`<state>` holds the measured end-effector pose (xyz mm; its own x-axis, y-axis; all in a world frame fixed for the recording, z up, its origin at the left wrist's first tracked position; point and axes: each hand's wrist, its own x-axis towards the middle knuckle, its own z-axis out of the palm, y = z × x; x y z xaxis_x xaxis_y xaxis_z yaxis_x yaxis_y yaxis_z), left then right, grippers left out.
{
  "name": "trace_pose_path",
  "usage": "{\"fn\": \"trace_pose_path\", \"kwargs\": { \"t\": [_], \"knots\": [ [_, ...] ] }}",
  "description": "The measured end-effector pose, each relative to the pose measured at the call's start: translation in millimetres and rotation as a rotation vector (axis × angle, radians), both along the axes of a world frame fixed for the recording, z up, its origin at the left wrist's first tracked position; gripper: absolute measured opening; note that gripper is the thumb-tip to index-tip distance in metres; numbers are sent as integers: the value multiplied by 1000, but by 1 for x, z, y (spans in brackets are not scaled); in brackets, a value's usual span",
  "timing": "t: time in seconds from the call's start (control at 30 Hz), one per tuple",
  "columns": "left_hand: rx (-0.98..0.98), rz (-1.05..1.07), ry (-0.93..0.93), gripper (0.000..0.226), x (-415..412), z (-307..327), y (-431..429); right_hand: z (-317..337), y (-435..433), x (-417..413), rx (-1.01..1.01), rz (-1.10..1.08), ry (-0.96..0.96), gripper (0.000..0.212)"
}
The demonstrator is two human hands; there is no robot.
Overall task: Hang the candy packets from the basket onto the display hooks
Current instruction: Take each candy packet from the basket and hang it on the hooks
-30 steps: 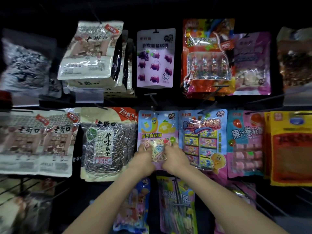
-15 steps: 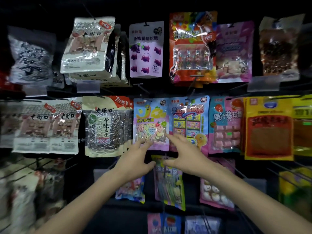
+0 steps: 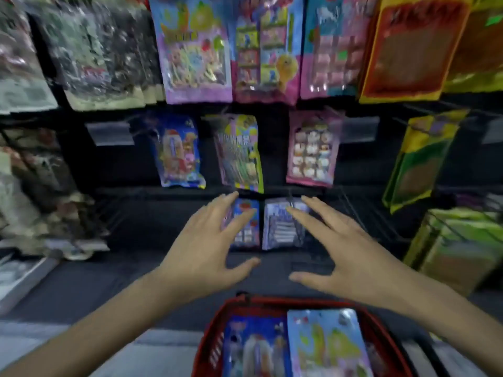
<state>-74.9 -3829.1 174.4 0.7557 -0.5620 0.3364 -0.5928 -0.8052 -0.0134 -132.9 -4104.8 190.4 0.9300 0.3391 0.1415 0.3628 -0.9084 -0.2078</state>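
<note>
Holding nothing right now with the left hand [image 3: 206, 257] or the right hand [image 3: 351, 257]: fingers spread wide and straight on both, palms down, hovering near the far rim of the red basket [image 3: 272, 302].

Looking down at the next candidates in there: a dark blue packet [image 3: 253, 346] on the left and a light blue packet [image 3: 326, 346] with yellow print on the right, lying flat side by side at the near edge of view.

Probably light as anything, going by the look: thin glossy film pouches, floppy, likely a bit slick and crinkly. Wouldn't squeeze the middle, for fear of squashing whatever soft candy sits inside. Best to pinch the flat sealed strip along one short end, thumb on one face and fingers on the other, to let the pouch dangle straight and keep the hang hole free. Can't actually make out a hang hole through the blur, so treat that as a guess.

Further off, plenty already hanging on the rack [image 3: 152, 190], e.g. a pink packet [image 3: 313, 148] right of centre. Can't pick out a bare hook either.
</note>
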Motion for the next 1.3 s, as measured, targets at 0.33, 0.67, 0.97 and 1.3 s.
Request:
{"fn": "trace_pose_path", "kwargs": {
  "t": [0.33, 0.67, 0.97, 1.3],
  "knots": [
    [195, -66, 276, 91, -36, -159, -46, -166, -57, -33, 40, -151, 410, 122],
    [206, -60, 459, 97, -37, -270, -92, -271, -73, -55, -150, -409, 485, 99],
    [202, 9, 494, 100, -45, -309, -105, -293, -74, -59, 161, -619, 494, 82],
    [-346, 122, 898, 97, -50, -308, -115, -299, -82, -53, 924, -827, 257, 55]
  ]
}}
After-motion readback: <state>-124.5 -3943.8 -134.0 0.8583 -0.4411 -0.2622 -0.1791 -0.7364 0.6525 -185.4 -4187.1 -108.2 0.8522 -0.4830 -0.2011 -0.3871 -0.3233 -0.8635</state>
